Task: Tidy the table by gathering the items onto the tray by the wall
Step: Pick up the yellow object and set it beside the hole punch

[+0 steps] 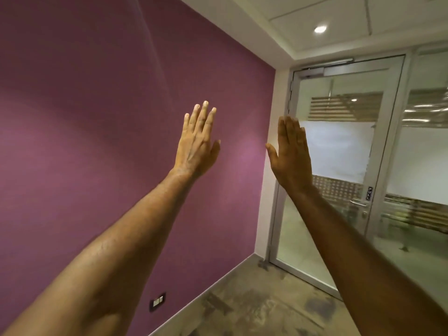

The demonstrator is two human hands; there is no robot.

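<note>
Both my arms are stretched out in front of me at head height. My left hand (197, 141) is flat, back toward the camera, fingers straight and pointing up, holding nothing. My right hand (292, 154) is raised the same way, fingers together and extended, thumb out to the left, also holding nothing. A gap separates the two hands. No table, tray or items are in view.
A purple wall (84, 117) fills the left side, with a wall socket (158, 301) low down. A glass door (339, 154) with a metal frame and handle (358, 203) stands at the right. Mottled floor (254, 306) lies below.
</note>
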